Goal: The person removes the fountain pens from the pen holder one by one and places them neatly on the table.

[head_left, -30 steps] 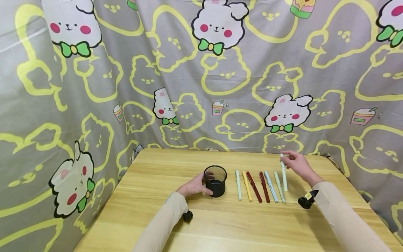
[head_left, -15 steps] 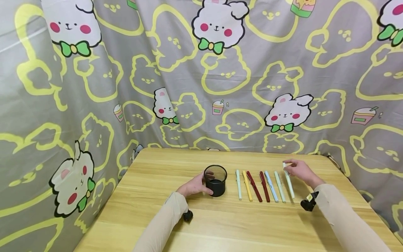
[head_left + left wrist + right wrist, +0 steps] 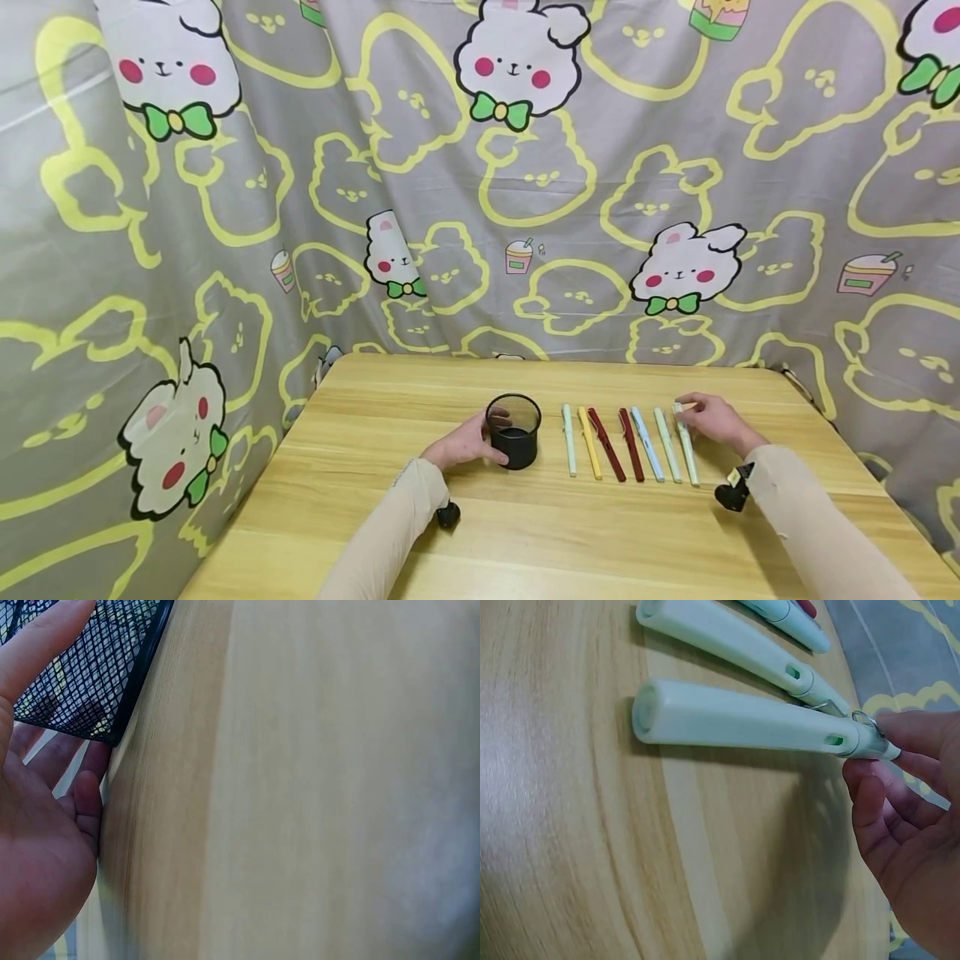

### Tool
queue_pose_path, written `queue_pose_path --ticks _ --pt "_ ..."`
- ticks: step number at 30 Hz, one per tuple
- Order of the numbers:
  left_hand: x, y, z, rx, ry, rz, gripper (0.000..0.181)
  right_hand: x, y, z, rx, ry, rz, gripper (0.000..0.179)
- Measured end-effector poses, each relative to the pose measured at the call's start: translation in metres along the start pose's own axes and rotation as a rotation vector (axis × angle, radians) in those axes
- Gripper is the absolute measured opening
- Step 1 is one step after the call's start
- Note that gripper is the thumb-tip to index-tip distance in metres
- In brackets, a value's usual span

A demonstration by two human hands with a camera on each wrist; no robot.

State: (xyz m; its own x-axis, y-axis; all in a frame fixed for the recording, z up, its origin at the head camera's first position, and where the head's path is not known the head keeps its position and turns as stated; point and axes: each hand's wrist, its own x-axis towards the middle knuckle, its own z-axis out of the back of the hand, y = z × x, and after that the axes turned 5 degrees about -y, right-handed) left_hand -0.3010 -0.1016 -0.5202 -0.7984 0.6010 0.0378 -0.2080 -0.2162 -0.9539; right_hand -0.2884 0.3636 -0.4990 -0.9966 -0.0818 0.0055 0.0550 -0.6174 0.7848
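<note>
My left hand [image 3: 461,442] holds a black mesh pen holder [image 3: 517,452] upright on the table. In the left wrist view, the thumb lies across the mesh [image 3: 90,660] and the other fingers reach round behind it. At the right end of a row of pens, my right hand [image 3: 716,419] pinches the far, cap end of a pale mint pen [image 3: 687,454]. The right wrist view shows this pen [image 3: 735,718] low over the wood, its clip by my fingertips. Just left of it lies a light green pen [image 3: 668,446].
Further left in the row lie a light blue pen [image 3: 647,444], two dark red pens, a yellow pen [image 3: 589,443] and another mint pen [image 3: 569,442]. The wooden table [image 3: 525,542] ends at a patterned curtain [image 3: 450,250] behind and at the left.
My right hand has brought the pale mint pen down and nearer, beside the light green pen at the row's right end. The left hand and pen holder have stayed put.
</note>
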Motion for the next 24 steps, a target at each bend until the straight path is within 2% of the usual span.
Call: queue_pose_path --ticks 7,16,24 --pt "-0.0002 0.0003 -0.0009 0.004 -0.003 -0.011 0.08 0.0019 0.0002 -0.0042 0.005 0.012 -0.006 0.048" --pt "-0.0009 -0.0007 -0.0021 -0.006 -0.005 0.012 0.079 0.0032 -0.0038 -0.0093 -0.081 -0.002 -0.029 0.05" --pt "-0.0014 -0.0007 -0.0005 0.009 -0.01 0.011 0.08 0.005 -0.0012 -0.0103 -0.105 -0.023 -0.043 0.05"
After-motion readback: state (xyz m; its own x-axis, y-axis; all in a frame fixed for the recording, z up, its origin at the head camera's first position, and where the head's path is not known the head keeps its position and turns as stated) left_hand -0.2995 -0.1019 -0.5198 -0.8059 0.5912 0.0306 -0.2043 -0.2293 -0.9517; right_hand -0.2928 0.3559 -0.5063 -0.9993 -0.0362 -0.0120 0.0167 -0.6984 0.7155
